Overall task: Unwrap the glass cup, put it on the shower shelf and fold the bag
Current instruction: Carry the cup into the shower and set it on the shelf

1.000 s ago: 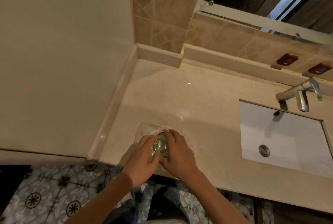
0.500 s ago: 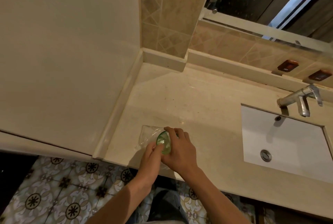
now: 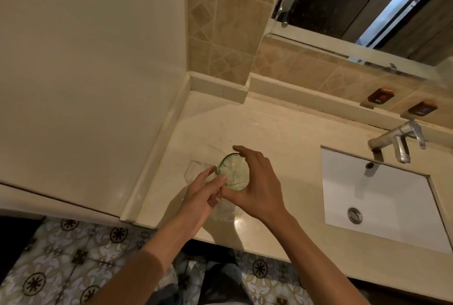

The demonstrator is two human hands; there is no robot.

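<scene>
The green glass cup (image 3: 232, 172) stands mouth-up near the front of the counter (image 3: 282, 138), your right hand (image 3: 257, 187) curled round its rim and side while your left hand (image 3: 201, 194) pinches the clear bag (image 3: 196, 169) at its side. You're mid-unwrap: the plastic looks partly off, with shelving and folding left. Half a second ago the cup lay tipped; now its mouth faces up.

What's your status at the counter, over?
Right hand grips the green glass cup, mouth up. Left hand pinches the clear bag at the cup's side. Cup not fully out of the bag. Nothing blocking on the counter.
</scene>
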